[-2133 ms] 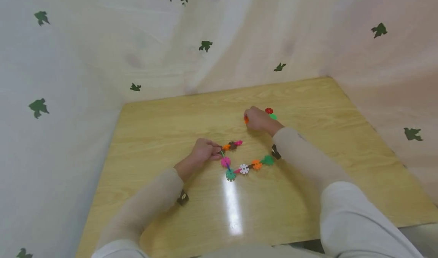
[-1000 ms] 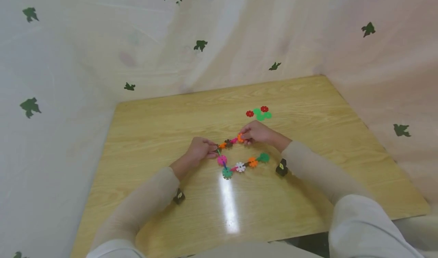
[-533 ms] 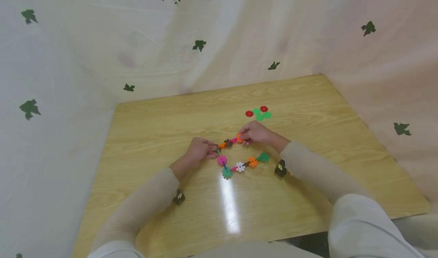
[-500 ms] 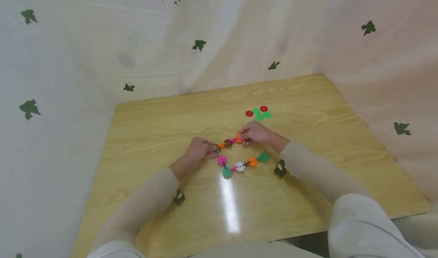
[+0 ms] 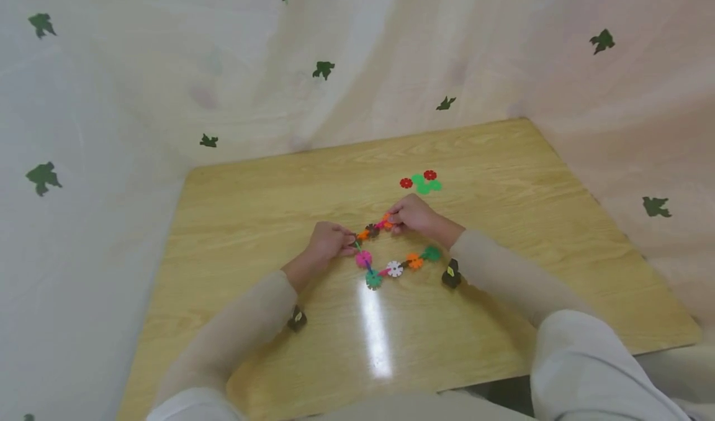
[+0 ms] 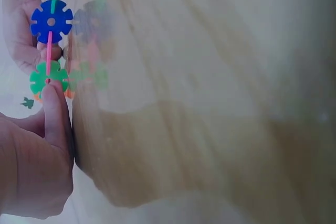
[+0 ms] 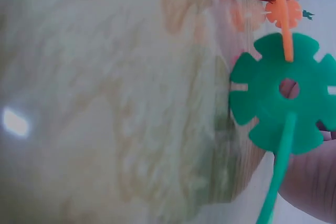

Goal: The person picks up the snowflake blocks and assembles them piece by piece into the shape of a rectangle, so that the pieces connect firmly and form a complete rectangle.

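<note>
A chain of notched plastic discs bends on the table, with a pink disc (image 5: 364, 258), a teal disc (image 5: 373, 279) and a white disc (image 5: 395, 269) among them. The left hand (image 5: 328, 241) pinches the chain's dark disc at its upper left corner; in the left wrist view its thumb lies on a green disc (image 6: 48, 77) below a blue disc (image 6: 51, 21). At the upper branch's right end, the right hand (image 5: 416, 215) pinches an orange disc (image 5: 388, 221). A green disc (image 7: 289, 90) of the lower branch stands large in the right wrist view, hiding part of the right hand.
Behind the right hand lie loose flat discs, among them a red disc (image 5: 406, 183) and a green disc (image 5: 424, 187). A small dark device hangs at each sleeve. A pale curtain with printed leaves stands round the back and sides of the wooden table (image 5: 251, 197).
The right hand has come from near the loose discs to the chain's upper end with an orange disc. The left hand has kept its grip on the chain, and the camera view has shifted slightly.
</note>
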`<act>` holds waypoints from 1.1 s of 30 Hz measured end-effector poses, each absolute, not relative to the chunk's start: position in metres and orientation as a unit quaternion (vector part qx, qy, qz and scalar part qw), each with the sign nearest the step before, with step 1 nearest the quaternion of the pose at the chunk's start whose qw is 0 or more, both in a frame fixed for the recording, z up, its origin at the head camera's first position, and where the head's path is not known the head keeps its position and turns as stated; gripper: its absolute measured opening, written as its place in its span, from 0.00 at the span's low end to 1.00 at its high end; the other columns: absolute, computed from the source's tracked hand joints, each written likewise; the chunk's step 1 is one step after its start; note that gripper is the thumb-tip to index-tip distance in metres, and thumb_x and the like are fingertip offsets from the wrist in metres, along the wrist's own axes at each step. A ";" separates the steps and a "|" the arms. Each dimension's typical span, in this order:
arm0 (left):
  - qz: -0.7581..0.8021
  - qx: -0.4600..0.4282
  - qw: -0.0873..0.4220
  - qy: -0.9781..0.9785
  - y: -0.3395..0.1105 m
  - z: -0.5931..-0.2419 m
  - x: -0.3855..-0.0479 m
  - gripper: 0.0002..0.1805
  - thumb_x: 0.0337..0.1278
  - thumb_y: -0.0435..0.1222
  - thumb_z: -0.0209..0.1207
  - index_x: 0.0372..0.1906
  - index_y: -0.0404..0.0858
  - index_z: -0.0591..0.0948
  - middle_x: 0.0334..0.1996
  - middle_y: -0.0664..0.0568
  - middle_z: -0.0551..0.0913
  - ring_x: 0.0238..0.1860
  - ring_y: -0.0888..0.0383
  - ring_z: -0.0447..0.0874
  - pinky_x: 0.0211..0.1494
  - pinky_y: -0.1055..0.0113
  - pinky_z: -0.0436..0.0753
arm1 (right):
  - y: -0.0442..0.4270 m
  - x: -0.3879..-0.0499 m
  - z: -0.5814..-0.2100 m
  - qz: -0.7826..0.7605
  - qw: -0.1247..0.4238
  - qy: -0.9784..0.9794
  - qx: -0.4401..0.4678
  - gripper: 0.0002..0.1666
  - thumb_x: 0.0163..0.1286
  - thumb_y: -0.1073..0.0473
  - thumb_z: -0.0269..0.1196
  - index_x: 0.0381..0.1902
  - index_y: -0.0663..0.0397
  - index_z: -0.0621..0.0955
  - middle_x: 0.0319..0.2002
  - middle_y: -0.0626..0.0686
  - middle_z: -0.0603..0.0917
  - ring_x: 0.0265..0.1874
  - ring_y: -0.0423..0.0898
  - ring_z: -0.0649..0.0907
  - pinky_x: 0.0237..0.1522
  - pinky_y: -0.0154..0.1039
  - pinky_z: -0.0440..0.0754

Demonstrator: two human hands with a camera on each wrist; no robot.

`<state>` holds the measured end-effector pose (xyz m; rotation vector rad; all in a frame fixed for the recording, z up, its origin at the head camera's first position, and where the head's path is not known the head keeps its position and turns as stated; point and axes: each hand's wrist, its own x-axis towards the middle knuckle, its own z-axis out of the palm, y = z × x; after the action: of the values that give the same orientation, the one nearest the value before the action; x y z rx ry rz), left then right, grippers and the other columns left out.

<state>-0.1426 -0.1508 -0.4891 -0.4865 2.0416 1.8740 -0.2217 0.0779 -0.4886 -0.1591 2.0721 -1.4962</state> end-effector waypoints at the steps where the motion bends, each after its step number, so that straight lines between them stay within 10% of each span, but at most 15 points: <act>1: 0.658 -0.170 0.162 0.716 -0.150 -0.488 -0.143 0.12 0.62 0.20 0.61 0.49 0.21 0.82 0.39 0.32 0.86 0.21 0.57 0.87 0.33 0.66 0.91 | 0.078 -0.222 -0.488 -0.564 0.286 0.773 -0.055 0.17 0.71 0.75 0.59 0.56 0.78 0.78 0.34 0.61 0.87 0.21 0.42 0.85 0.31 0.34 0.90; 8: 0.667 -0.178 0.156 0.706 -0.153 -0.484 -0.145 0.11 0.63 0.21 0.60 0.49 0.21 0.82 0.39 0.32 0.87 0.21 0.57 0.87 0.33 0.66 0.91 | 0.089 -0.241 -0.478 -0.477 0.301 0.815 -0.132 0.17 0.75 0.65 0.61 0.57 0.69 0.81 0.36 0.59 0.87 0.24 0.45 0.83 0.28 0.33 0.86; 15: 0.655 -0.168 0.157 0.720 -0.154 -0.486 -0.147 0.11 0.62 0.21 0.61 0.48 0.22 0.82 0.37 0.34 0.87 0.22 0.57 0.87 0.33 0.66 0.91 | 0.101 -0.283 -0.462 -0.246 0.098 0.944 -0.197 0.23 0.73 0.65 0.54 0.64 0.62 0.78 0.54 0.67 0.81 0.26 0.45 0.72 0.25 0.35 0.70; 24: 0.654 -0.161 0.168 0.720 -0.148 -0.491 -0.143 0.12 0.62 0.21 0.61 0.50 0.21 0.81 0.37 0.33 0.87 0.22 0.57 0.87 0.34 0.66 0.91 | 0.099 -0.293 -0.467 -0.131 0.130 0.967 -0.174 0.11 0.67 0.59 0.57 0.46 0.56 0.80 0.47 0.62 0.69 0.27 0.54 0.75 0.22 0.43 0.75; 33: 0.651 -0.171 0.164 0.721 -0.150 -0.486 -0.145 0.12 0.64 0.21 0.60 0.51 0.21 0.81 0.37 0.33 0.87 0.22 0.57 0.87 0.34 0.66 0.91 | 0.095 -0.270 -0.465 -0.235 0.164 0.923 -0.256 0.07 0.64 0.70 0.59 0.40 0.58 0.78 0.35 0.55 0.81 0.31 0.49 0.76 0.31 0.40 0.78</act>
<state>-0.1452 -0.1500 -0.4858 -0.4871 2.0553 1.8562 -0.2697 0.0946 -0.4653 -0.7298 2.6316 -0.6697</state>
